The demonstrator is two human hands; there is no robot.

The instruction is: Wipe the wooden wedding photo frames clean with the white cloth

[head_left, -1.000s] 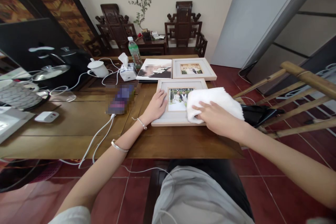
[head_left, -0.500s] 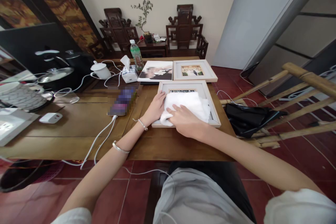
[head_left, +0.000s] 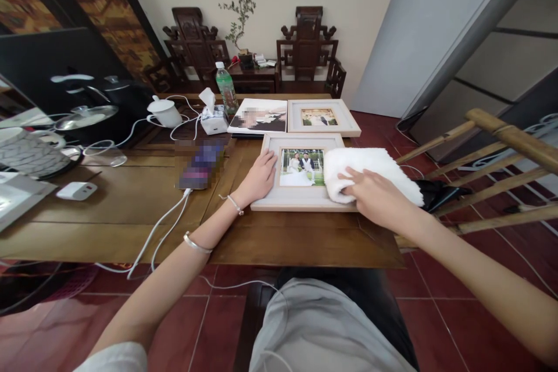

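Observation:
A pale picture frame [head_left: 300,204] with a wedding photo [head_left: 301,168] lies flat near the table's front edge. My left hand [head_left: 258,177] grips its left side, fingertips over the rim and partly hidden. On the right part of the frame, my right hand [head_left: 370,195] is closed on a folded white towel [head_left: 379,165], pressing it down. The towel covers the frame's right side and hangs past the table's right edge. The photo's middle shows uncovered.
Behind lie a second pale frame [head_left: 351,121] and a dark photo panel [head_left: 257,116]. A phone [head_left: 201,167] on a charging cable, a tissue box [head_left: 214,121], a green bottle [head_left: 225,90] and a lidded white cup [head_left: 164,113] stand left. A bamboo chair [head_left: 510,139] is at right.
My right hand has slid the towel rightward across the frame, uncovering the photo. The left hand stays on the frame's left side.

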